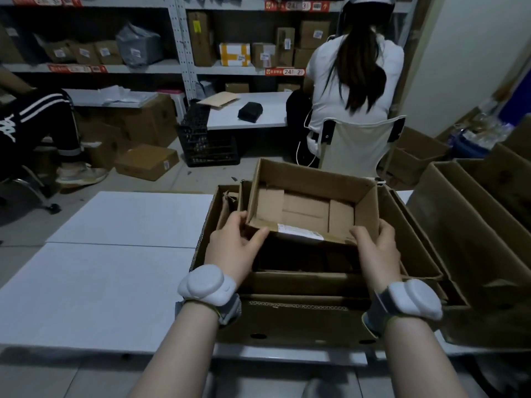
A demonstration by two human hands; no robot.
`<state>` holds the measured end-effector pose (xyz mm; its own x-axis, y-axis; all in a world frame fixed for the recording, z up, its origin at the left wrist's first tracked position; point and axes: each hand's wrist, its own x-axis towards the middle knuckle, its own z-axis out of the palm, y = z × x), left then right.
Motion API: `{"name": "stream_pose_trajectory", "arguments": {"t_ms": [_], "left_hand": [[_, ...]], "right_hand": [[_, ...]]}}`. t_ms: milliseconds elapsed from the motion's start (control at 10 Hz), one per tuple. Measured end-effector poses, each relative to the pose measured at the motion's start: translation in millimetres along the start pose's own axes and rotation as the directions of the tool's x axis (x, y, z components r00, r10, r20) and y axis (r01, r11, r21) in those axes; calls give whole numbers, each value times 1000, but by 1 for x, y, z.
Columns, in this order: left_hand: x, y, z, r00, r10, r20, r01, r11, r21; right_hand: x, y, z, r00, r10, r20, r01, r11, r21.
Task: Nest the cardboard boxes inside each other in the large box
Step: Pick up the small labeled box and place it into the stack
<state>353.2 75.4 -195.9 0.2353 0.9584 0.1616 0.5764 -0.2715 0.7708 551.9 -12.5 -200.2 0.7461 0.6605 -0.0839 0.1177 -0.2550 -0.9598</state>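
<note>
A small open cardboard box (309, 208) with a white label on its near wall is held tilted above the large box (287, 320) on the white table. My left hand (234, 248) grips its near left corner, thumb on the front wall. My right hand (376, 248) grips its near right corner. Inside the large box sit other nested boxes (301, 282), their dark insides partly hidden under the held box. A torn flap (227, 208) stands at the large box's left inner side.
More open cardboard boxes (474, 225) are stacked at the right of the table (100, 268). Beyond the table a person sits on a white chair (356, 145), back turned. Another seated person's legs are at far left. Shelves with parcels line the back wall; a black crate (207, 142) stands on the floor.
</note>
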Motion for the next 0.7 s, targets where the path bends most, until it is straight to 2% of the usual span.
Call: {"name": "stream_pose_trajectory", "arguments": {"t_ms": [100, 200, 300, 500, 700], "left_hand": [[-2, -3, 0, 999, -38, 35, 32, 986, 165], [-2, -6, 3, 998, -1, 70, -20, 954, 300], [0, -6, 5, 996, 26, 82, -55, 929, 366], [4, -12, 0, 993, 26, 116, -63, 945, 322], [-12, -12, -11, 993, 111, 47, -117, 980, 160]], "right_hand": [[1, 3, 2, 1000, -1, 30, 6, 986, -167], [0, 5, 5, 996, -1, 90, 32, 937, -348], [0, 7, 8, 995, -4, 97, 45, 904, -424], [-4, 6, 7, 997, -18, 78, 53, 879, -474], [-31, 9, 4, 995, -95, 41, 103, 885, -455]]}}
